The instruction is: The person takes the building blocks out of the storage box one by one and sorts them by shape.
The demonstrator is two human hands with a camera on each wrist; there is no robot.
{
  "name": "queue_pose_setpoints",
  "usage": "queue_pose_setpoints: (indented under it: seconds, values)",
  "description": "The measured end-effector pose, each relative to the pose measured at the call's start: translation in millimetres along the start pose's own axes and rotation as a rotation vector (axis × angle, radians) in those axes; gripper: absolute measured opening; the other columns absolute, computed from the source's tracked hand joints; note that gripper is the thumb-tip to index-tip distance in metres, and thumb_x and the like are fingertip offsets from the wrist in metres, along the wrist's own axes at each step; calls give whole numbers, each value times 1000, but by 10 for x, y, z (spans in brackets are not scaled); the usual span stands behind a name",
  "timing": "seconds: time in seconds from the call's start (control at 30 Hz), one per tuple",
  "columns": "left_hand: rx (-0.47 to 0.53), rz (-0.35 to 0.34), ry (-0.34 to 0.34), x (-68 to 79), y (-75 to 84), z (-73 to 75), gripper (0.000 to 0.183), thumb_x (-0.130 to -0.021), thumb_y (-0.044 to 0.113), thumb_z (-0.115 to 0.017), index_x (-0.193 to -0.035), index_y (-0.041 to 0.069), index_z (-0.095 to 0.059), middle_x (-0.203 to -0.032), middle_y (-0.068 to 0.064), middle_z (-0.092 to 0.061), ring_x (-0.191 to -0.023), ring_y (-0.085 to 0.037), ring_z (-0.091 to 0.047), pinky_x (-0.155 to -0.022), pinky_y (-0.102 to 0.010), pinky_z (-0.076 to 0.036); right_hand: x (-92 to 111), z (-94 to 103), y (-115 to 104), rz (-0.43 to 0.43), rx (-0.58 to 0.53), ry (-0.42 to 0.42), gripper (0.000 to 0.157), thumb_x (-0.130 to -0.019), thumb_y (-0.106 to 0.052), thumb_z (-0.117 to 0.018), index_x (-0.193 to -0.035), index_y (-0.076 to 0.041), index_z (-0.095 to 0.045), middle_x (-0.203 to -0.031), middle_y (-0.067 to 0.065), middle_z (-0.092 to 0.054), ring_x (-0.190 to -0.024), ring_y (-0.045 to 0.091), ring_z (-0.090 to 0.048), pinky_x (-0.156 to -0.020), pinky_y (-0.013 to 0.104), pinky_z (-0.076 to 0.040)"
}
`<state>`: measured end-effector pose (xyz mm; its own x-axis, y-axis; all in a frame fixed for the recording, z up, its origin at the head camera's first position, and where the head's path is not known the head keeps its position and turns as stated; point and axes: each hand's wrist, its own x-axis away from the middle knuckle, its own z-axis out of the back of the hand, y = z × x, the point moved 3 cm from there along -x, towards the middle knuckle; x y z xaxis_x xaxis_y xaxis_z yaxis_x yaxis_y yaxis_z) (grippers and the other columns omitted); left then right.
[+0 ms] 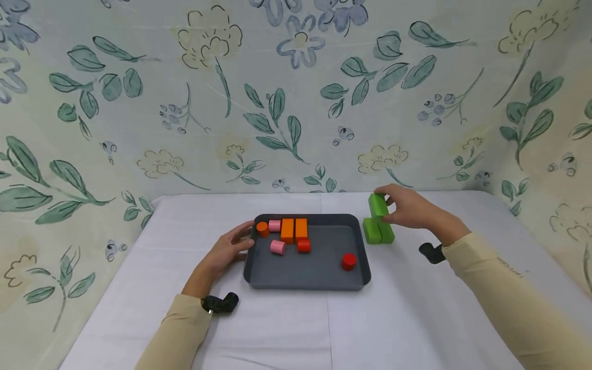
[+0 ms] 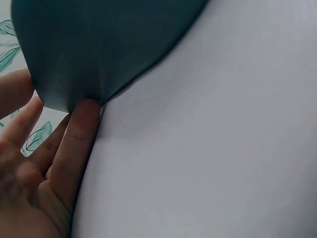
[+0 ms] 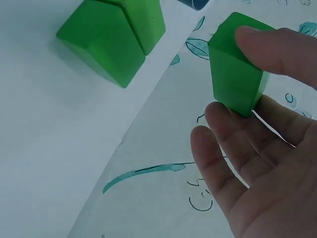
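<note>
My right hand (image 1: 411, 208) pinches a green block (image 1: 378, 204) between thumb and fingers, beyond the right end of a dark grey tray (image 1: 305, 280). In the right wrist view the held block (image 3: 235, 69) has the thumb on one side and fingertips on the other. Two more green blocks (image 1: 372, 232) sit side by side on the table just beneath it; the held one partly overlaps them in the head view. At the tray's left end, my left hand (image 1: 224, 255) touches the wall with relaxed fingers, fingertips at its corner in the left wrist view.
Inside the tray, two orange blocks (image 1: 287, 231) stand near the back, beside an orange cylinder (image 1: 262, 229) and two pink cylinders (image 1: 277, 247). One red cylinder (image 1: 303, 245) lies before the orange blocks; another (image 1: 349, 262) is toward the right. A white cloth (image 1: 287, 329) covers the table.
</note>
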<state>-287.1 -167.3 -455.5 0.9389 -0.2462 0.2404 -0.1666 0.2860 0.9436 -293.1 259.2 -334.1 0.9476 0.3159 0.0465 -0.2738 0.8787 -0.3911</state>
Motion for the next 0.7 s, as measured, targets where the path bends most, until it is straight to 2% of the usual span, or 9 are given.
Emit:
queue_pose_setpoints:
  seconds: [0.2,0.37,0.53,0.7]
  values:
    - [-3,4,4,7,13,-5,62,-97,25,-61,-154,28,-35,-164,-12,-29,-145,-36,-39,-110,-52,-45,56,55,192,-15,12,10,68,-81,-6,-75,-141,6,-45,-135,25,-55,-119,45,-57,-93,53,-55]
    - [3,-3,0,-12,21,7,63,-97,24,-61,-154,27,-35,-163,-13,-29,-144,-36,-40,-109,-52,-47,82,41,436,-80,3,-3,70,-79,-5,-75,-140,9,-44,-137,30,-51,-118,48,-56,-92,55,-54]
    - [0,-9,3,-11,14,14,63,-97,23,-62,-154,27,-36,-163,-13,-30,-144,-37,-40,-107,-51,-49,120,-100,663,-152,-5,-47,70,-79,-6,-74,-140,9,-42,-139,32,-48,-119,50,-53,-95,57,-52]
    - [-1,-5,-6,-21,-16,-47,62,-96,24,-62,-153,28,-37,-163,-13,-30,-145,-37,-38,-106,-51,-49,224,-290,755,-214,-35,-95,74,-78,-5,-72,-143,7,-40,-142,32,-46,-121,49,-51,-97,57,-51]
